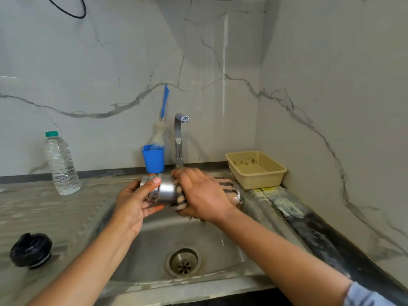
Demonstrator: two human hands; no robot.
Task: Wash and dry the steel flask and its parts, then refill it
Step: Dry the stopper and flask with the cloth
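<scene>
Left grip [132, 203] is curling round the steel flask [166, 191] over the sink [220, 250]; right grip [205, 193] is clutching a striped cloth [229, 186] around it. Behind them, a blue cup [153, 160] is holding a brush [164, 102] against the marble wall [88, 62].

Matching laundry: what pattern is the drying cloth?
The cloth is beige with dark stripes; head view.

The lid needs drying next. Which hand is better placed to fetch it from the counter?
Probably left. The black lid lies left of the sink, nearer the left hand; the right hand grips the striped cloth round the flask.
</scene>
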